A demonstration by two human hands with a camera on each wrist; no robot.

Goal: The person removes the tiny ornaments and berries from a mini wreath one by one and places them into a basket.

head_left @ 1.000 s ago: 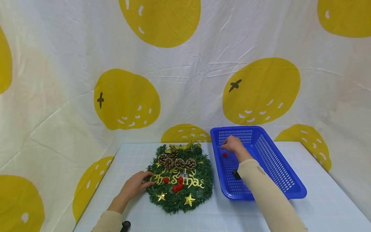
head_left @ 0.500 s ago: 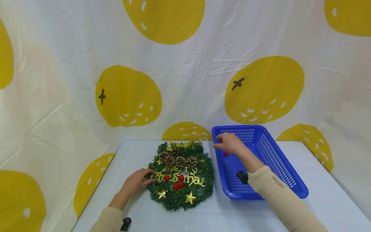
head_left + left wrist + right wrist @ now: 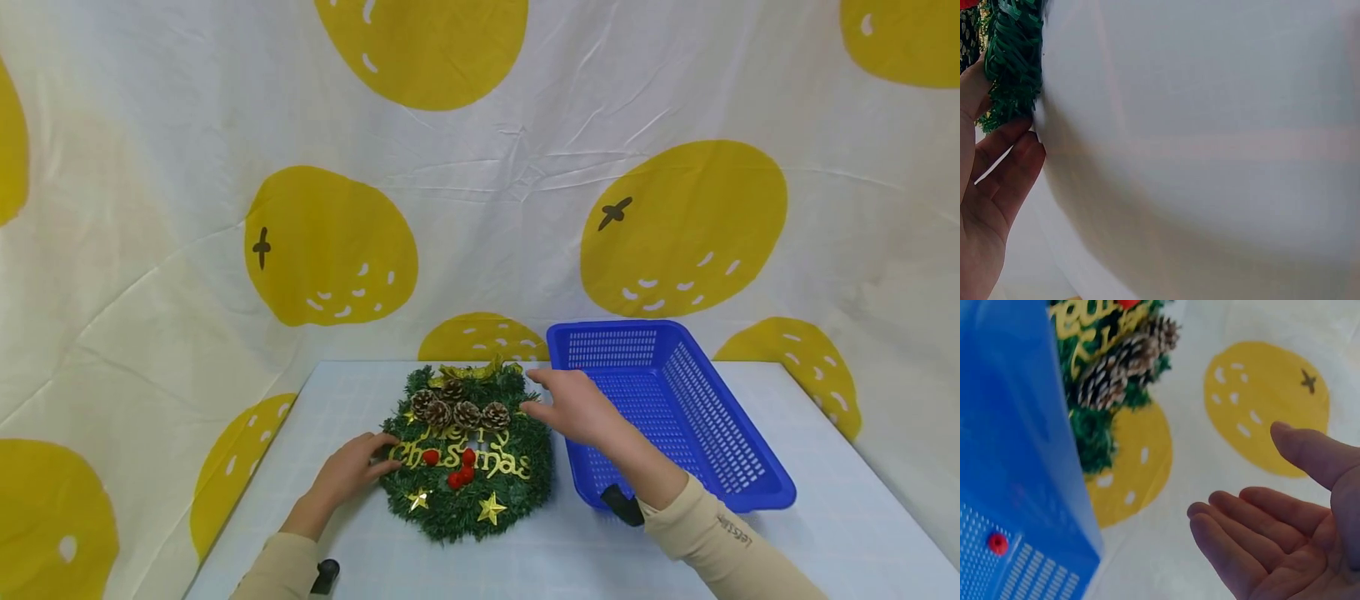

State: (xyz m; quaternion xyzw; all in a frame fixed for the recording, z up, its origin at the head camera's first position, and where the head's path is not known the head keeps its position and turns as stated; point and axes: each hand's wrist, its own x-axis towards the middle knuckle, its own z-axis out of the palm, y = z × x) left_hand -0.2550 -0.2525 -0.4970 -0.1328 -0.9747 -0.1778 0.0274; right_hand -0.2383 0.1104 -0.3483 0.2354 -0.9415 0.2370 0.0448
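Observation:
A green Christmas wreath lies on the table with gold "Merry Christmas" lettering, pinecones, red berries and gold stars. My left hand pinches its left edge; in the left wrist view the thumb lies on one side of the green tinsel, the fingers on the other. My right hand hovers with nothing in it, thumb and fingers spread apart, between the wreath's upper right and the blue basket. A red berry sits in the basket, hidden behind the hand in the head view.
The basket stands at the right of the white table, its long side angled toward the front right. Behind the table hangs a white curtain printed with yellow fruit.
My right hand has moved from inside the basket leftward over its left rim to the wreath's side, and its fingers have spread. The left hand has stayed at the wreath's edge.

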